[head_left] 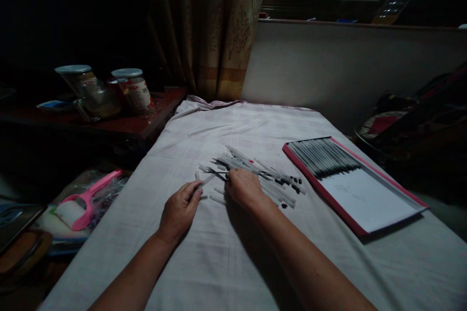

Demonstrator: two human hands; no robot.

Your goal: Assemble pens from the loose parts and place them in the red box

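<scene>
My left hand [180, 210] pinches a thin clear tube [207, 181], like a pen barrel, between thumb and fingers. My right hand [243, 187] is closed at the near side of a loose pile, on thin dark sticks [217, 173] that look like pen refills and point left toward the tube. Around and beyond it lie clear pen barrels [286, 195], with small black caps [295, 188] at the pile's right. To the right, a shallow red-edged box [310, 177] holds a row of clear pens [323, 155] with black ends. My right fingertips are partly hidden.
The pile and box rest on a bed-like surface with a pale checked cloth [204, 262]. A dark red table [134, 129] at left bears lidded jars [133, 90] and a glass jug [97, 102]. A pink handled tool [87, 201] lies below it. Behind hangs a curtain [215, 34].
</scene>
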